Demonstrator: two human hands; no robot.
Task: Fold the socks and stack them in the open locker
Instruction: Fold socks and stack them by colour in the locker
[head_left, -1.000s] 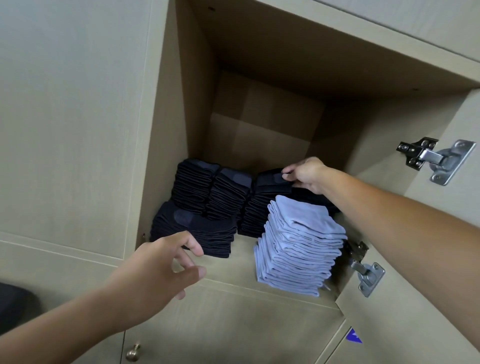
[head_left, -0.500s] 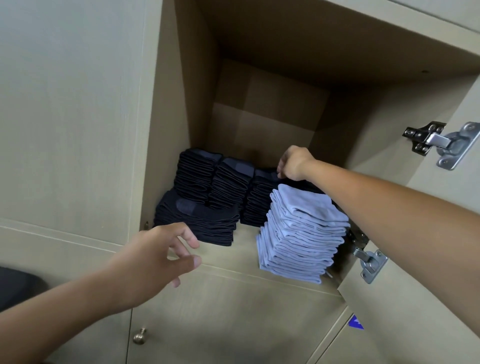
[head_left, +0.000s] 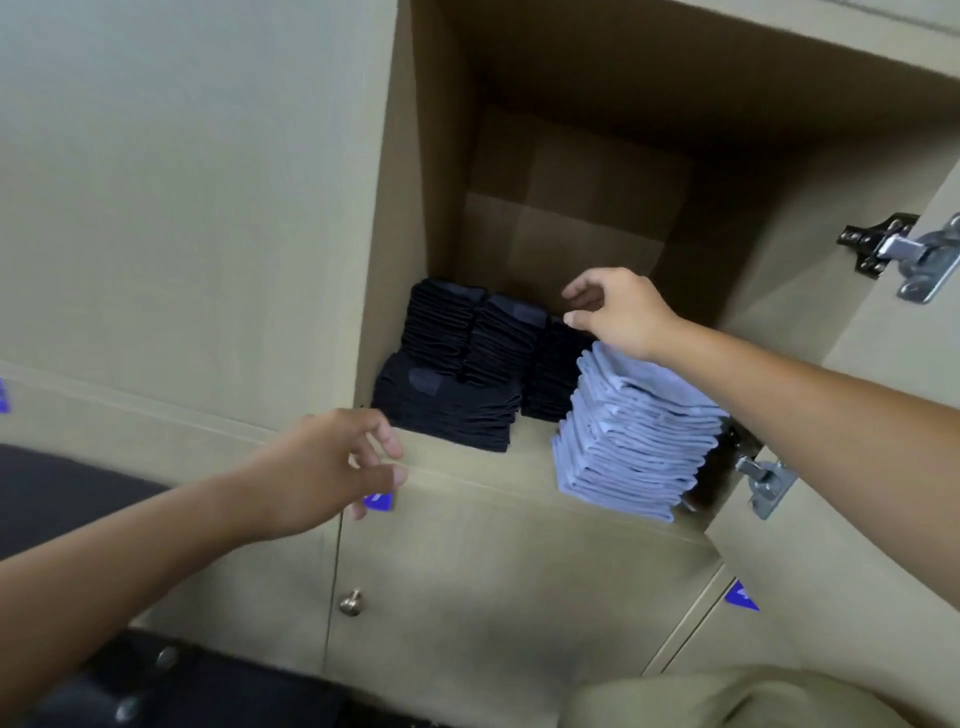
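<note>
Inside the open locker (head_left: 447, 156), folded black socks (head_left: 452, 410) sit in soft ribbed stacks along the shelf's left and rear side, three stacks at the back and a lower one at the front left corner. A tall, slightly leaning stack of pale lavender socks (head_left: 634, 441) stands at the shelf's front right edge. The right hand (head_left: 618, 312) hovers above the rear black stack, fingers loosely curled, holding nothing. The left hand (head_left: 332, 467) hangs relaxed and empty before the shelf's front edge. Metal hinges (head_left: 904, 254) gleam on the door.
</note>
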